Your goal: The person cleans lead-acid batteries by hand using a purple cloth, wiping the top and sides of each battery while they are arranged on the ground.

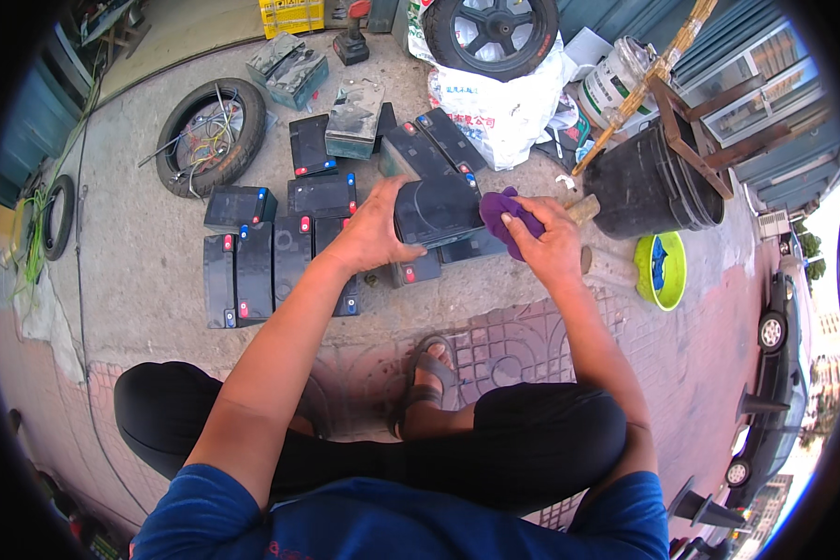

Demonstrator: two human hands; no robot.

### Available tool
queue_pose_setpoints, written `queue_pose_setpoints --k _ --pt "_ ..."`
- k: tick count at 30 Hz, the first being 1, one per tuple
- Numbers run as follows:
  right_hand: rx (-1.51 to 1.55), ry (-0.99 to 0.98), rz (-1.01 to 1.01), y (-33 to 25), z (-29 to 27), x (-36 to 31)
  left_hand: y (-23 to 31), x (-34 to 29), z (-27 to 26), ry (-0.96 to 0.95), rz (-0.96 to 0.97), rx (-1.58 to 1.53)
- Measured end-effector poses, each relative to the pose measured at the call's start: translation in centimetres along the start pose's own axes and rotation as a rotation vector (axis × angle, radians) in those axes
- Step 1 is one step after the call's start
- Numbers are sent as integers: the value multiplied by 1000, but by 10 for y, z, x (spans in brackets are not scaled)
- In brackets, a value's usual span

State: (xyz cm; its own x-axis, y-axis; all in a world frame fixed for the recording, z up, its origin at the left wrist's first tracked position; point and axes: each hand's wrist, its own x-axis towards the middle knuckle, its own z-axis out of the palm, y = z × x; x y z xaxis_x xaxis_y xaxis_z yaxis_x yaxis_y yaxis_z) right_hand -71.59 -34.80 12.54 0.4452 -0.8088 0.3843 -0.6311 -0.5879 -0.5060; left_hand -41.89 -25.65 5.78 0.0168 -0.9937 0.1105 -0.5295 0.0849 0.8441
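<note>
Left hand (369, 229): in the head view, spread wide over the left end of a black rectangular plastic-cased battery (439, 213), thumb along its near side; the farther fingers are partly hidden.
Black battery: between both hands, raised at a slant over other batteries; this grip probably steadies it against pressure from the right.
Right hand (551, 245): closed round a bunched purple cloth (502, 213), at the battery's right end; whether cloth and case touch, I cannot tell. Bunching likely gives a firmer pad.
Battery row (254, 271): black cases with red and blue terminals, left of the left hand, packed close, perhaps to save floor.
Crowding: a black case with a red terminal (415, 271) lies just below the left thumb, and a dark pair of batteries (427, 149) just beyond the hand, leaving little room there.
Right side: a black plastic bucket (630, 191) beyond the right hand; a lime-green plastic basin (645, 268) to its right, with something blue inside.
Farther off: a black tyre (250, 131) beyond the left hand, cables within; a bulging white sack (481, 117) beyond both hands, under a black spoked wheel (502, 29).
</note>
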Motion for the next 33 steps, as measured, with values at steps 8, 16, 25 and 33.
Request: queue_pose_setpoints --k 8,16,25,33 --pt "60 19 9 -1 0 0 -7 1 3 14 1 -3" --pt "155 68 152 5 0 -6 -9 -4 2 26 6 1" --pt "731 53 515 -9 -38 3 2 -8 0 10 -57 57" --pt "817 -298 330 -105 -106 36 120 -18 0 60 91 -807"
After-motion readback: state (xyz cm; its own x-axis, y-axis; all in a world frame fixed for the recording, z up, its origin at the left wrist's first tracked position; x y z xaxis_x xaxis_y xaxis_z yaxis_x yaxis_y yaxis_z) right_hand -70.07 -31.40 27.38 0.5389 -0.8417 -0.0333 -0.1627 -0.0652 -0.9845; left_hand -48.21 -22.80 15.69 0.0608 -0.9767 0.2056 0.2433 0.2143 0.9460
